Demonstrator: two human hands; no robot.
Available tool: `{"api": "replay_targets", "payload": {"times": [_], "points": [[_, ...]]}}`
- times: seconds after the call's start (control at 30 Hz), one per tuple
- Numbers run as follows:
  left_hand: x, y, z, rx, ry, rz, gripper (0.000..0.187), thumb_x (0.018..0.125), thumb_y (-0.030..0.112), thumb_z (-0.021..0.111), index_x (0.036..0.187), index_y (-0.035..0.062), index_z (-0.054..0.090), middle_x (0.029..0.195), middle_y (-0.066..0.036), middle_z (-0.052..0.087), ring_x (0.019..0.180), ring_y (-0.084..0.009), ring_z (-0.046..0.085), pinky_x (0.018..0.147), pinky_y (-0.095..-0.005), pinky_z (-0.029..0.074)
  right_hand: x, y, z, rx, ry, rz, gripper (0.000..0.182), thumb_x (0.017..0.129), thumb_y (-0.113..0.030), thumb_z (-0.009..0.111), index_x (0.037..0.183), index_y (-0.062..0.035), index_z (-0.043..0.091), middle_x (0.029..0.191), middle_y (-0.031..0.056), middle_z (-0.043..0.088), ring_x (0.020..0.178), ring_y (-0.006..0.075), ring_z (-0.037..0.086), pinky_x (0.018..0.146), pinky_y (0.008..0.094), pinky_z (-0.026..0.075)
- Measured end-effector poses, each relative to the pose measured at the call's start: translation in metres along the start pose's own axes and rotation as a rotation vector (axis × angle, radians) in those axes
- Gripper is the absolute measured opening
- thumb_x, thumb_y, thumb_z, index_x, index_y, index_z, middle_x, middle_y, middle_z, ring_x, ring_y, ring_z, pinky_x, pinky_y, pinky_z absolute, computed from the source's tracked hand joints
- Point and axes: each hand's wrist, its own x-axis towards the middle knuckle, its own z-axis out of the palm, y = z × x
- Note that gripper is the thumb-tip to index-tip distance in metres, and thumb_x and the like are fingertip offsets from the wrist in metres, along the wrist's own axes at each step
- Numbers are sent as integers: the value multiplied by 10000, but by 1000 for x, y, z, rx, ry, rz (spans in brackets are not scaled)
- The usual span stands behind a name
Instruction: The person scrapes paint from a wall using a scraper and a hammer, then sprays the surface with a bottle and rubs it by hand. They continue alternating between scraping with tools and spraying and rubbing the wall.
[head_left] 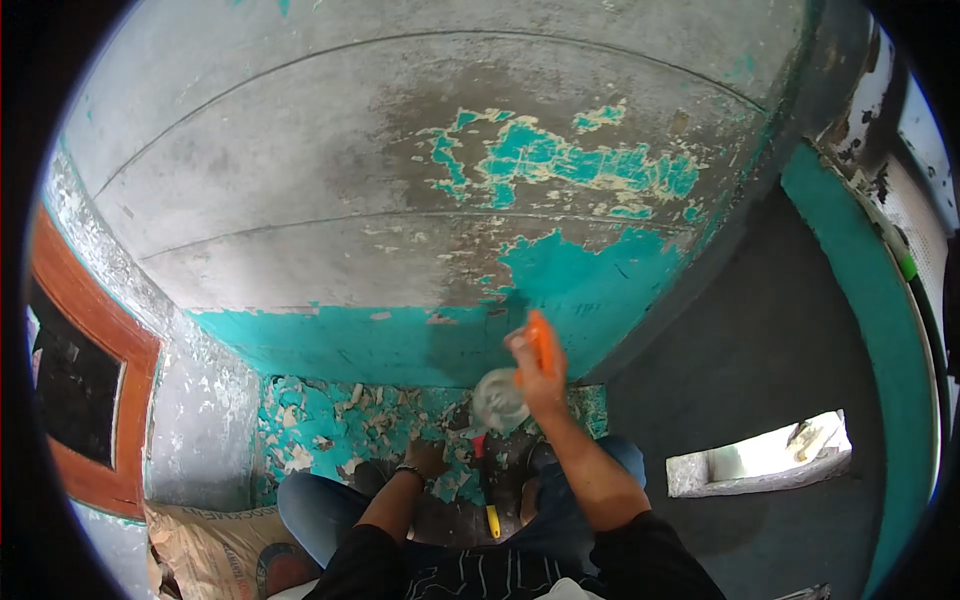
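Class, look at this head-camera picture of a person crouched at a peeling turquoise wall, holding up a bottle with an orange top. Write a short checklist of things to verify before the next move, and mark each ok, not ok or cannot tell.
1. Right hand has a firm grasp on the spray bottle: ok, fingers wrap its orange trigger top.
2. Nozzle faces the wall: cannot tell, the hand hides it.
3. Liquid left in the bottle: cannot tell, too blurred.
4. Left hand is clear of the bottle: ok, it is low, near the floor.
5. Scraper within reach: ok, it lies between the knees.
6. Floor free of paint flakes: not ok, chips lie scattered.
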Motion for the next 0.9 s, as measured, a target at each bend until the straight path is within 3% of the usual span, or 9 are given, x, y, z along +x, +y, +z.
{"api": "replay_targets", "payload": {"times": [0.13,0.2,0.3,0.43,0.57,0.67,0.77,0.87,0.9], "points": [[4,0,10,-64,42,3,636,882,480,555,1354,75,424,1140,-195,640,1008,-369,627,930,-499,436,14,-8,-11,103,249,-51,238,906,-205,624,1063,-45,544,812,-35,523,683,44,479,605,209,412],[5,2,30,-119,-25,-35,664,876,479,563,1381,82,396,1140,-193,640,1005,-357,631,893,-484,462,3,-8,-20,-53,11,138,204,909,-178,611,1051,-47,544,828,-29,535,702,43,485,632,216,425],[-1,13,69,-169,-112,-35,728,868,476,571,1440,106,315,1124,-186,649,997,-340,639,840,-471,492,-17,13,-24,-210,-279,63,176,912,-156,600,1039,-48,545,846,-16,559,703,44,499,621,225,431],[-7,30,98,-145,-262,124,828,851,459,579,1505,166,164,1075,-182,664,964,-343,650,812,-465,501,-18,-7,-23,-189,-235,65,189,911,-147,600,1053,-40,538,851,2,572,711,68,519,634,242,444],[-5,43,109,-79,-299,248,850,841,446,580,1509,189,122,1057,-186,664,947,-342,655,817,-464,500,0,-1,-39,-67,136,173,423,907,-126,590,1293,-4,465,918,24,580,807,96,571,697,259,436],[-4,45,121,-86,-292,356,700,845,407,571,1447,151,324,1035,-176,669,948,-345,654,818,-461,502,-9,23,-62,-105,161,353,564,909,-136,592,1412,-5,372,942,30,573,859,106,590,735,282,455],[38,43,179,-122,-70,387,629,849,391,567,1397,142,385,1036,-171,671,951,-344,654,817,-460,504,-26,20,-57,-464,-254,299,471,917,-133,581,1340,13,436,921,41,584,875,140,598,795,293,472],[79,46,218,-149,127,396,562,852,374,563,1347,133,447,1036,-167,673,954,-343,654,816,-460,506,-21,19,-59,-178,-70,220,394,908,-123,589,1263,19,495,943,50,588,892,148,593,823,307,474],[88,48,237,-157,195,395,541,854,369,561,1330,130,467,1036,-165,674,955,-342,655,815,-459,506,-14,29,-63,-102,-11,90,357,905,-136,598,1221,12,522,932,43,581,817,104,570,716,262,478]]}}
